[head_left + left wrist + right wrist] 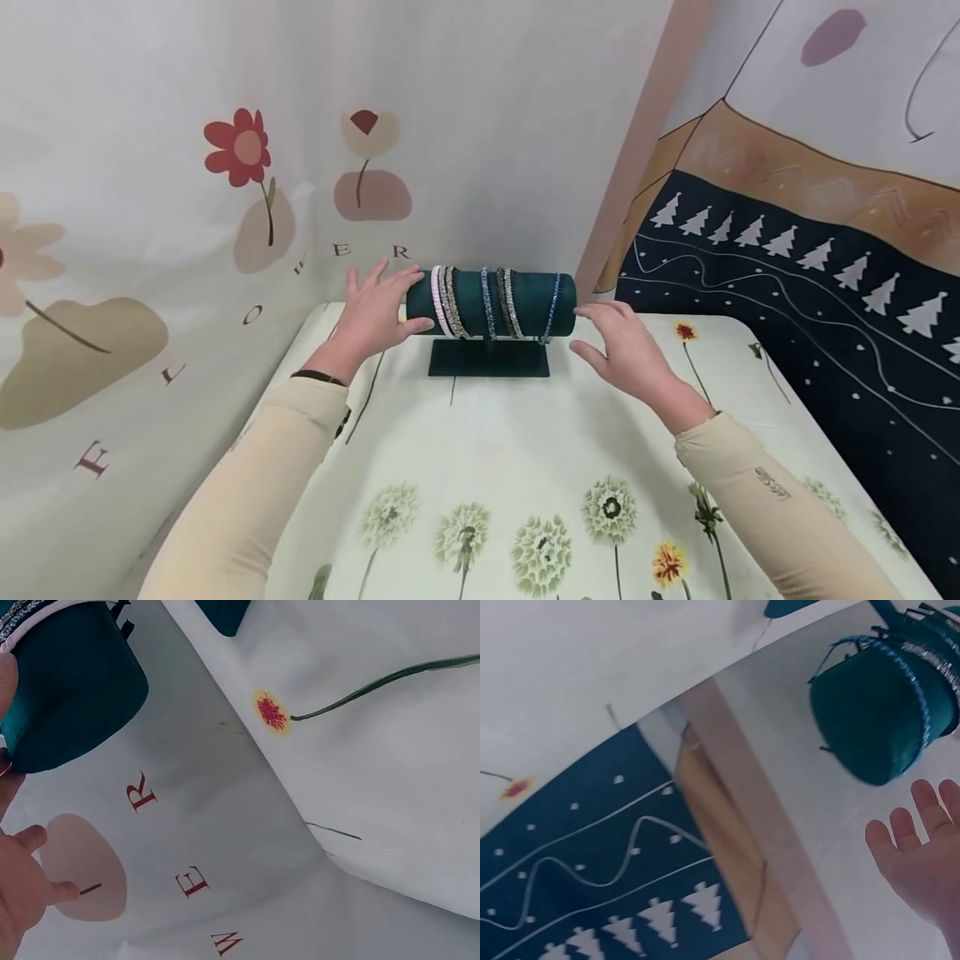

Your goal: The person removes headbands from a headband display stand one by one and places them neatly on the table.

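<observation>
A dark green bracelet stand (468, 293), a padded roll on a flat rectangular base (487, 360), stands at the back of the table in the head view. Several bracelets circle the roll, among them a pink one (441, 302) by the left end and a thin blue one (553, 307) by the right end. My left hand (375, 308) holds the roll's left end between thumb and forefinger, its other fingers spread. Beside the right end, my right hand (622, 346) has its fingers extended; the right wrist view shows its fingers (904, 829) apart from the roll.
A pale cloth with printed flowers covers the table (495, 442). Behind and to the left hangs a white curtain (480, 125) with flower prints and letters. On the right is a dark blue fabric (712, 275) with white trees.
</observation>
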Action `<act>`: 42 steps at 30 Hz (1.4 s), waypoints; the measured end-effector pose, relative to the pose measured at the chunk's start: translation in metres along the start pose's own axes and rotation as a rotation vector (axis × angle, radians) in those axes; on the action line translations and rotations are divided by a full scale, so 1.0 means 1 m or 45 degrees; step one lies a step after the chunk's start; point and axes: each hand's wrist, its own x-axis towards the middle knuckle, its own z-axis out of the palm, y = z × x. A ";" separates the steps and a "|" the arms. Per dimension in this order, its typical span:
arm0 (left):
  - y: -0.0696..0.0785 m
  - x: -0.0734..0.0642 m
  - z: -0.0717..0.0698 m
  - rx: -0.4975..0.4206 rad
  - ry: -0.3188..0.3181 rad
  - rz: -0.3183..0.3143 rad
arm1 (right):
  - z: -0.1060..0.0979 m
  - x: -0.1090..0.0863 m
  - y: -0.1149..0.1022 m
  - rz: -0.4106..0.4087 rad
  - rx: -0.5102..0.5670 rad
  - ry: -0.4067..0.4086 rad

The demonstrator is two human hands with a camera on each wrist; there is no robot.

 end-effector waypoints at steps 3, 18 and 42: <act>0.000 0.000 0.000 0.017 -0.005 -0.001 | 0.006 0.004 -0.010 -0.062 -0.042 0.001; 0.003 0.001 -0.001 0.028 0.010 -0.006 | 0.020 0.018 -0.027 -0.081 -0.140 -0.065; 0.002 -0.001 0.001 0.019 0.018 -0.010 | 0.020 0.035 -0.022 -0.060 -0.106 -0.070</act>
